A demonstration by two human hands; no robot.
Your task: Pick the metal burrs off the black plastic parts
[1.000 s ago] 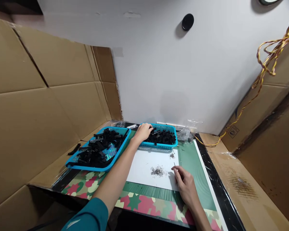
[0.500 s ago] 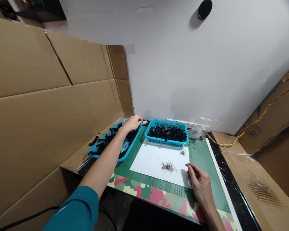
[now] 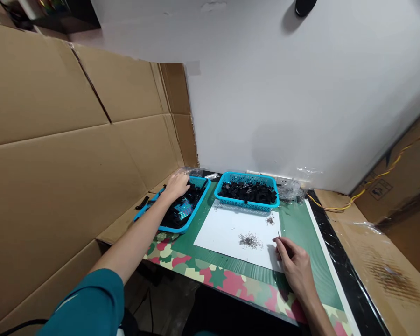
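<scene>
My left hand (image 3: 177, 185) reaches over the far left part of a blue plastic basket (image 3: 177, 230) that holds many black pieces (image 3: 171, 216). Its fingertips point down and are hidden among the pieces, so what they grip does not show. My right hand (image 3: 296, 267) rests at the right edge of a white sheet (image 3: 220, 232). Thumb and forefinger are pinched together on a thin dark stick-like piece (image 3: 279, 234), too small to name. To the left of this hand, a pile of tiny metallic bits (image 3: 250, 241) lies on the sheet, with a smaller pile (image 3: 270, 220) behind it.
A second blue basket (image 3: 247, 202) of black pieces stands behind the sheet. Clear plastic bags (image 3: 290, 190) lie to its right. Cardboard walls (image 3: 140, 158) enclose the left side, and a yellow cable (image 3: 353, 201) runs along the right. A green mat (image 3: 297, 224) covers the table.
My left hand has moved left and slightly down, from the left basket's far right corner towards its left side. The right hand keeps its pinch. The view has shifted slightly.
</scene>
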